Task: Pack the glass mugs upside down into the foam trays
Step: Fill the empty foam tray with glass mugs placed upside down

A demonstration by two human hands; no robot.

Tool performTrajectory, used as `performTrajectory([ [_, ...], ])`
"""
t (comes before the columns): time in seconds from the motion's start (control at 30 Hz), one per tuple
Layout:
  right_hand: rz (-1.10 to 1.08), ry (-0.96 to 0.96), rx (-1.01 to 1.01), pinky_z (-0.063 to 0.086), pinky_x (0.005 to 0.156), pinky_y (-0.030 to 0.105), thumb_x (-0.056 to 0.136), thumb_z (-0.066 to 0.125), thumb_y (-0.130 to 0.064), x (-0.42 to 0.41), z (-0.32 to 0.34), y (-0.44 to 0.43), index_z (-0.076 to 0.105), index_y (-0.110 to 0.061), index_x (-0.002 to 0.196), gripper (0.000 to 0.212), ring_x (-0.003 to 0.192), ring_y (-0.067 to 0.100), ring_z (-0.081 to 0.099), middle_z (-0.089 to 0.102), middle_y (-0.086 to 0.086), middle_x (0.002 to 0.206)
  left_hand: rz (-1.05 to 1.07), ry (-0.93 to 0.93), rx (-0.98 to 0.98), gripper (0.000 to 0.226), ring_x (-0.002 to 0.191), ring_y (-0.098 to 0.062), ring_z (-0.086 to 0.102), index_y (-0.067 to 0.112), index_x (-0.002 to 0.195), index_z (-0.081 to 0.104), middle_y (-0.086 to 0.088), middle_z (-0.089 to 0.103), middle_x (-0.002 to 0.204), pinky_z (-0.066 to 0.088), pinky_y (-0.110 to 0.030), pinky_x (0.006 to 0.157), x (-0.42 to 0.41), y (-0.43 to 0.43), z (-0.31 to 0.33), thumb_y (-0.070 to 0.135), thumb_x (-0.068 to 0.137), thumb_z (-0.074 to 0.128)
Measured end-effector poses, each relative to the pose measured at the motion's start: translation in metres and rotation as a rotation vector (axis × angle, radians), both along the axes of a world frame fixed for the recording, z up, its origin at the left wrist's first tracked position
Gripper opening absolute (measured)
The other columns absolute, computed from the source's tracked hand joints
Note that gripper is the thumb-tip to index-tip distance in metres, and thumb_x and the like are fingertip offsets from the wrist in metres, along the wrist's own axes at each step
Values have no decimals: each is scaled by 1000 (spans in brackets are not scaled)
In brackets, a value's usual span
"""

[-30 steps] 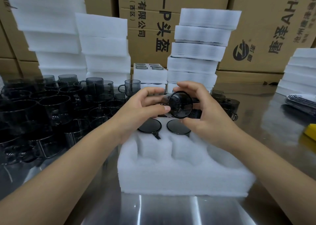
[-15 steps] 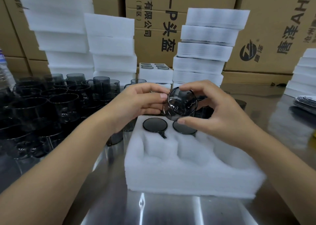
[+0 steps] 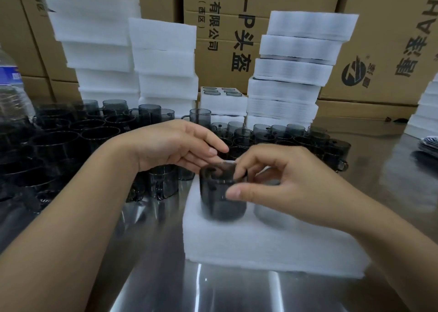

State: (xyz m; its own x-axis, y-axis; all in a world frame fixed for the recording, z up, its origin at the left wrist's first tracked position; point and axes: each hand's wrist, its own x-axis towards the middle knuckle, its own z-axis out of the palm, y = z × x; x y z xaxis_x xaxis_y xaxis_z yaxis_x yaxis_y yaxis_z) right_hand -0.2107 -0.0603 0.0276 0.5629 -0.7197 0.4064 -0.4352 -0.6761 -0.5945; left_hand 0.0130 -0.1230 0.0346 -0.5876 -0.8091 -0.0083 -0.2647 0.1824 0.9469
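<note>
Glass mug [image 3: 221,193] partly sunk in the left pocket of the foam tray [image 3: 260,245], which lies near the front edge of the table [image 3: 154,288]. The right hand [image 3: 284,188] pinches the mug's wall near its top between thumb and forefinger; the left hand [image 3: 175,148] hovers just behind, fingers relaxed, holding nothing. The glass is judged light, rigid, smooth and brittle: grip the wall firmly, press gently into the yielding foam. Which end is uppermost cannot be told.
</note>
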Motion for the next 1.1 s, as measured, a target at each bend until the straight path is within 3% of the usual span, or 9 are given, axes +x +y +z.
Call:
performTrajectory([
  [0.1,2,17,-79,52,78,36,63,68,-57,4,-4,3,66,-24,74,35,81,13,62,62,-2,82,-36,-82,3,34,103,-22,68,17,111,67,-11,71,110,53,-20,76,-2,2,-1,17,77,67],
  [0.23,1,-28,-44,54,83,31,63,72,-51,2,-7,1,66,-21,76,33,89,14,63,62,-2,89,-38,-105,1,42,113,-23,64,17,120,61,-9,70,116,52,-22,82,-2,3,0,21,78,67],
  [0.37,44,-23,5,54,85,27,63,75,-43,1,-11,0,67,-20,75,28,95,14,62,62,-1,96,-72,-148,-14,54,115,-20,62,20,120,61,-6,69,119,45,-36,101,0,4,1,32,70,74],
  [0.53,31,42,47,48,83,13,61,74,-46,-1,-11,0,67,-20,72,30,103,0,59,61,-16,107,-94,-194,-34,44,111,-14,64,19,120,61,-1,70,115,51,-20,85,-1,3,0,21,77,69],
  [0.7,5,60,41,51,84,35,58,71,-60,-2,-12,-1,66,-31,90,43,92,7,63,67,-17,94,-124,-226,-28,49,114,-14,62,18,122,58,-1,70,117,47,-24,94,2,3,0,16,75,70],
  [0.9,36,146,54,50,92,33,69,72,-56,-5,-13,-5,59,-45,113,47,102,2,61,64,-25,106,-167,-193,-36,45,114,-21,62,21,116,65,-7,68,118,49,-26,94,5,2,0,12,74,75],
  [1.0,-19,230,36,48,91,27,67,63,-66,-6,-12,-7,56,-47,120,57,102,-6,56,61,-30,110,-155,-204,-18,44,110,-18,64,26,112,68,-4,70,115,50,-26,92,7,1,0,17,70,79],
  [1.1,-33,314,11,40,88,12,71,69,-62,-3,-14,-7,58,-43,123,57,100,-11,50,57,-32,103,-126,-246,-14,44,100,-13,67,25,109,67,1,72,107,51,-21,84,5,0,-1,14,68,78],
])
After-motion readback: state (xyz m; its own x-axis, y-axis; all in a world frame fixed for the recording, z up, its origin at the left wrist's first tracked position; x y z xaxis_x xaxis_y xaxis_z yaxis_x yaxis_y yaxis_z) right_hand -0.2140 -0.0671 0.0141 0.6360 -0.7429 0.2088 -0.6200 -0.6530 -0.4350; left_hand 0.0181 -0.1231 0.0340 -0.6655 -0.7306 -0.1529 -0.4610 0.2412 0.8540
